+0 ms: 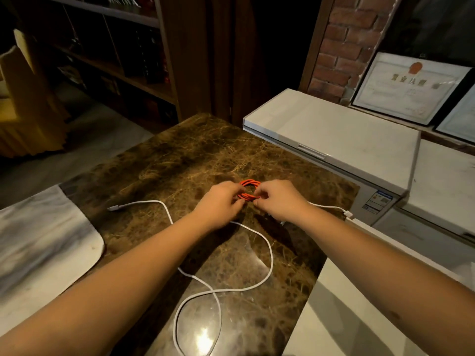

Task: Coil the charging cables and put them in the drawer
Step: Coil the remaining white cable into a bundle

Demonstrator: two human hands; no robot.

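An orange cable [248, 184], wound into a small coil, is held just above the brown marble counter [195, 155]. My left hand [221, 201] pinches its left side and my right hand [279, 200] pinches its right side. A long white cable [268, 255] lies loose on the counter in wide loops. One of its plugs [112, 208] rests to the left. Another white plug [347, 214] sits at the counter's right edge. No drawer is in view.
A white chest freezer [334, 134] stands right of the counter, with another white unit [447, 181] beside it. A grey-white slab [38, 242] lies at the left. Framed certificates [408, 86] lean on a brick wall. Dark shelves [115, 60] fill the back left.
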